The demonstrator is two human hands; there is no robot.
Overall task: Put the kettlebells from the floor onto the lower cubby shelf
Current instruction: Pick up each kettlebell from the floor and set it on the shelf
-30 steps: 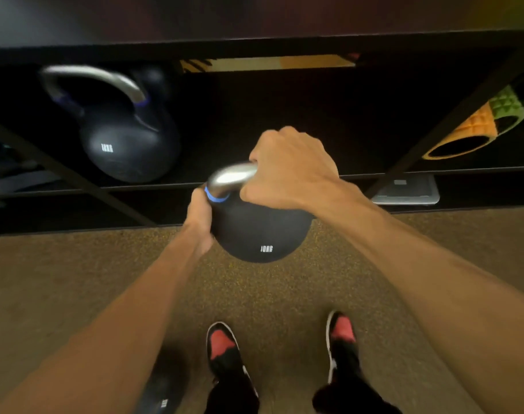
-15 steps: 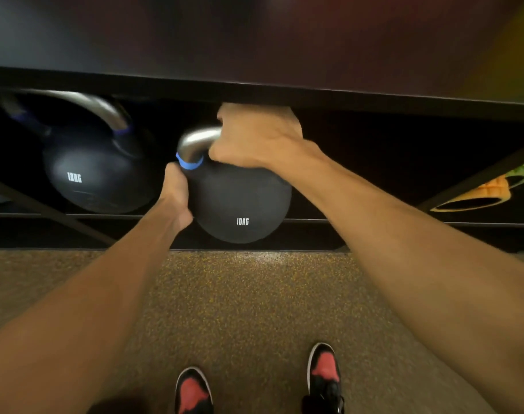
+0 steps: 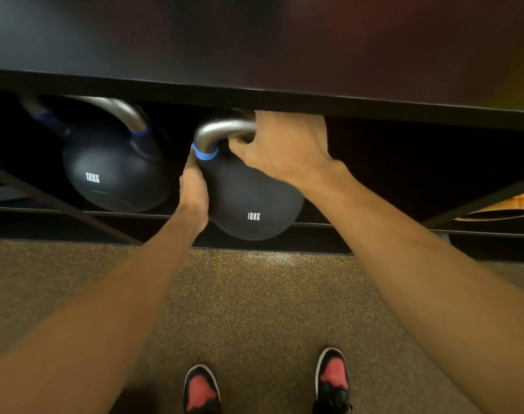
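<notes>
A black 10 kg kettlebell (image 3: 251,201) with a silver handle and a blue band sits at the mouth of the lower cubby shelf (image 3: 359,227). My right hand (image 3: 281,147) is wrapped round its handle from above. My left hand (image 3: 195,186) presses flat against the bell's left side. Its base overlaps the shelf's front edge; whether it rests on the shelf I cannot tell. A black 12 kg kettlebell (image 3: 114,171) stands inside the same cubby, just to the left.
The upper shelf board (image 3: 254,94) hangs low over the cubby, right above my right hand. A diagonal brace (image 3: 60,204) crosses at the left. An orange object (image 3: 505,210) lies in the cubby at the right. Speckled brown floor (image 3: 254,309) and my red-black shoes (image 3: 202,389) are below.
Both hands have carried the 10 kg kettlebell up from over the floor and forward into the cubby opening, beside the 12 kg one. My view has moved closer to the shelf.
</notes>
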